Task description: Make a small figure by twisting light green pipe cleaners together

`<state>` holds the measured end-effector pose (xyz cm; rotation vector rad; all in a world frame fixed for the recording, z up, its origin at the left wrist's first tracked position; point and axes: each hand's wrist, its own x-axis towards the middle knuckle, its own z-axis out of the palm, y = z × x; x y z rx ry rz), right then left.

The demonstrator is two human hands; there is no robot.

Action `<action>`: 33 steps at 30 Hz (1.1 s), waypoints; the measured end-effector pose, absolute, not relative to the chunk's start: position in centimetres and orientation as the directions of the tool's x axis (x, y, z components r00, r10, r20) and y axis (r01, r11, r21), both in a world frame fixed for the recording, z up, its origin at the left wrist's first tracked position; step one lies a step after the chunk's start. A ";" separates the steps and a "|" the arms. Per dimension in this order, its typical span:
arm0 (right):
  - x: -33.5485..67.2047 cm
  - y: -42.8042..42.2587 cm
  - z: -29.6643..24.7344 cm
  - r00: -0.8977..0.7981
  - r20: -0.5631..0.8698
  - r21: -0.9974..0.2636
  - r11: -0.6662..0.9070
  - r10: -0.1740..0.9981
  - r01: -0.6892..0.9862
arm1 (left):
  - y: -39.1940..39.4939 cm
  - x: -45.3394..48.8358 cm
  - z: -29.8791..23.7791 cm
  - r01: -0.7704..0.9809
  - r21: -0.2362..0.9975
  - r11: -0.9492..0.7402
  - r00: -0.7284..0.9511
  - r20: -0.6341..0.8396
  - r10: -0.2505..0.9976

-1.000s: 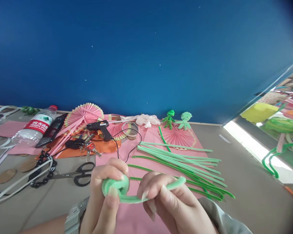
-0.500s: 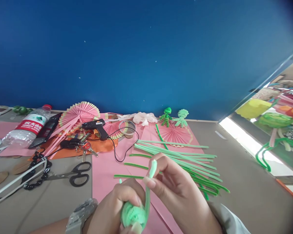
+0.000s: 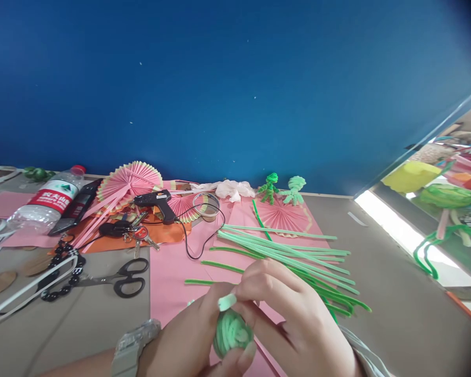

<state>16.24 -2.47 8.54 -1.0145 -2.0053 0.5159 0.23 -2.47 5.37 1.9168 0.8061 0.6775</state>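
A light green pipe cleaner coil (image 3: 232, 334), wound into a ball, sits between the fingers of my left hand (image 3: 188, 335). My right hand (image 3: 286, 309) pinches the loose end (image 3: 226, 302) of the same pipe cleaner, bent over just above the coil. Both hands are closed and close together over pink paper (image 3: 167, 293). Just beyond them lie light green pipe cleaners (image 3: 290, 250) and dark green pipe cleaners (image 3: 220, 266). Two small pipe cleaner figures, one dark green (image 3: 269, 188) and one light green (image 3: 294, 190), stand at the back.
Left of the paper lie black scissors (image 3: 129, 277), keys (image 3: 143, 235), a black bead bracelet (image 3: 57, 296) and a plastic bottle (image 3: 49, 199). A glue gun (image 3: 159, 203) rests near pink paper fans (image 3: 127, 183) and a tape roll (image 3: 206, 205). A blue wall (image 3: 220, 89) stands behind.
My right hand has moved down and left, folding the upright pipe cleaner end over toward the coil. The coil in my left hand has shifted right and turned.
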 end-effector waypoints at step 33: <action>16.4 -2.6 7.5 -0.268 0.598 -0.672 0.655 0.755 0.346 | -2.0 -0.2 4.6 -0.332 0.935 -0.124 0.457 0.275 0.846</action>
